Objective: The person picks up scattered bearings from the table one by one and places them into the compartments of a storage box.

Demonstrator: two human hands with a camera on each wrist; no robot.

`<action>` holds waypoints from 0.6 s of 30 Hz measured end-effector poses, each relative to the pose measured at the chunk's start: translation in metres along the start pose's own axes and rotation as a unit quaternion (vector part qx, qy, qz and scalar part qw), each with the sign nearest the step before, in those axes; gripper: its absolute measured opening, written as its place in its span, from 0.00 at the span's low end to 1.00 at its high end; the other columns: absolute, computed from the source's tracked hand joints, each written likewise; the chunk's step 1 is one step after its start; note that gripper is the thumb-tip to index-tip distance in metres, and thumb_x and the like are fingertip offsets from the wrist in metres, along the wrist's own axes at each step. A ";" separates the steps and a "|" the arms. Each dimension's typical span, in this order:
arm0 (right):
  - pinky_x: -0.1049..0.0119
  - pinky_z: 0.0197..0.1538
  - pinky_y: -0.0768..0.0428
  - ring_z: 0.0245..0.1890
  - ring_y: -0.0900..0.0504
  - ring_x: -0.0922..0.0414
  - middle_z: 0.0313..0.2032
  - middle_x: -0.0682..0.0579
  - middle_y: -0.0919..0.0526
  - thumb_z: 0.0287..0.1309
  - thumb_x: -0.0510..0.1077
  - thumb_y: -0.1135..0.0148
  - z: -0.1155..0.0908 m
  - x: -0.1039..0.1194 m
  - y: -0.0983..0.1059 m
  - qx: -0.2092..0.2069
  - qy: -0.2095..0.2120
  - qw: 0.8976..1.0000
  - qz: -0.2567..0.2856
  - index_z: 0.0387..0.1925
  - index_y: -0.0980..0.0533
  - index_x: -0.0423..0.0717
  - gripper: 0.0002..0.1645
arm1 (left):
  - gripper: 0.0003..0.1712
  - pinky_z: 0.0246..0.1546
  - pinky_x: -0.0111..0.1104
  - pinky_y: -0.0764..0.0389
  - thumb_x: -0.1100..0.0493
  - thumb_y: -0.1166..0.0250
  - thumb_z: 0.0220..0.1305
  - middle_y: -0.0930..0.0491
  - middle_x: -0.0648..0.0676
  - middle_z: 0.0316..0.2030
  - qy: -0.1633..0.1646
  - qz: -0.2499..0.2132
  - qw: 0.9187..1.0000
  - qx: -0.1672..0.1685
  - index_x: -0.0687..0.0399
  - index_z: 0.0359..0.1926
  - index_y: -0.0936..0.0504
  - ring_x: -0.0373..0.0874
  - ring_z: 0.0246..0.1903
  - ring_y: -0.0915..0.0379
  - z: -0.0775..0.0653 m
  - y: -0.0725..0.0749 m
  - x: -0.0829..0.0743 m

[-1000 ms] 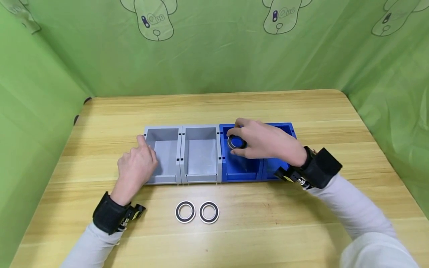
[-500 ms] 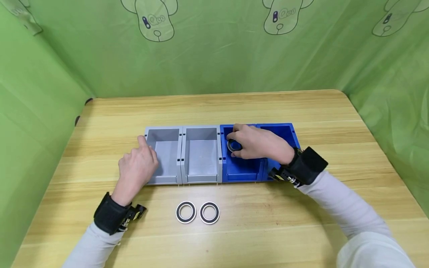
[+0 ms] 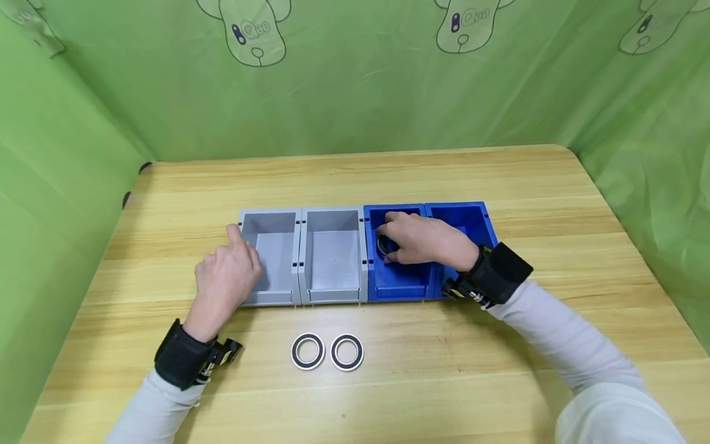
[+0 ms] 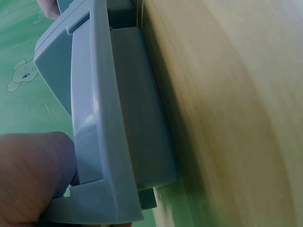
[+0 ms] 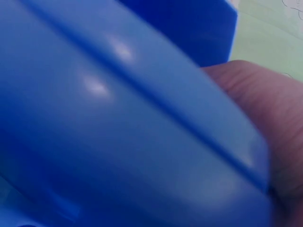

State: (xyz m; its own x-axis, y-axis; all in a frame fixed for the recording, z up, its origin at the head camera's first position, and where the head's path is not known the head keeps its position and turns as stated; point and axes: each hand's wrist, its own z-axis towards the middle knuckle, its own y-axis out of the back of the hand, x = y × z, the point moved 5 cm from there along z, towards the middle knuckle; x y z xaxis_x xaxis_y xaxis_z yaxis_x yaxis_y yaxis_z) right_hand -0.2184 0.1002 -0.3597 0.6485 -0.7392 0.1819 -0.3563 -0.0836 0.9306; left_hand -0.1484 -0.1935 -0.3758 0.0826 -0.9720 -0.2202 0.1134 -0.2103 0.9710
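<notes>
In the head view my left hand (image 3: 227,271) grips the left side wall of the leftmost grey bin (image 3: 270,297); the left wrist view shows the thumb (image 4: 38,170) over that wall. My right hand (image 3: 424,239) reaches down into the left blue bin (image 3: 399,293), pinching a ring-shaped bearing (image 3: 381,248) between thumb and fingers. Part of this bearing is hidden behind the fingers. Blue bin walls (image 5: 142,123) fill most of the right wrist view, hiding the fingertips. Two more bearings, a left one (image 3: 295,351) and a right one (image 3: 334,353), lie flat on the table in front of the bins.
A second grey bin (image 3: 333,297) and a right blue bin (image 3: 457,216) complete the side-by-side row. The wooden table (image 3: 444,394) ends at green curtains (image 3: 355,111) behind and at both sides.
My right hand has sunk lower into the left blue bin with the bearing, and its wrist has shifted left. The left hand stays on the grey bin.
</notes>
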 end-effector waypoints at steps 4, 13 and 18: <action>0.55 0.41 0.20 0.37 0.23 0.50 0.44 0.44 0.22 0.63 0.49 0.30 0.000 0.001 -0.003 0.007 0.003 1.000 -0.007 0.52 0.20 0.42 0.20 | 0.17 0.08 0.40 0.35 0.56 0.57 0.75 0.32 0.58 0.12 -0.002 0.000 1.000 -0.002 0.70 0.47 0.36 0.55 0.11 0.32 0.000 0.000 0.000; 0.55 0.37 0.16 0.31 0.21 0.53 0.43 0.44 0.19 0.59 0.45 0.26 -0.001 0.003 -0.004 -0.033 0.039 0.998 -0.048 0.48 0.18 0.41 0.18 | 0.18 0.08 0.39 0.36 0.55 0.58 0.76 0.32 0.57 0.12 -0.001 0.005 1.000 0.004 0.70 0.50 0.37 0.54 0.11 0.33 0.000 0.000 -0.001; 0.55 0.38 0.15 0.32 0.20 0.53 0.47 0.43 0.18 0.57 0.47 0.24 -0.002 0.002 -0.004 -0.037 0.042 0.997 -0.049 0.50 0.18 0.41 0.22 | 0.18 0.08 0.40 0.34 0.56 0.58 0.76 0.32 0.58 0.12 0.000 0.011 1.000 0.008 0.70 0.49 0.37 0.55 0.11 0.32 0.000 0.000 -0.001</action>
State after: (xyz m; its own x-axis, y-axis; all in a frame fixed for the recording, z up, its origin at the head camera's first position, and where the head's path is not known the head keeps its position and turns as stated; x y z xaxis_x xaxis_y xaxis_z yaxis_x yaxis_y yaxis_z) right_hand -0.2140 0.1001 -0.3625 0.7333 -0.6705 0.1122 -0.2395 -0.1004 0.9657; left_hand -0.1484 -0.1923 -0.3753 0.0844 -0.9764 -0.1986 0.0948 -0.1906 0.9771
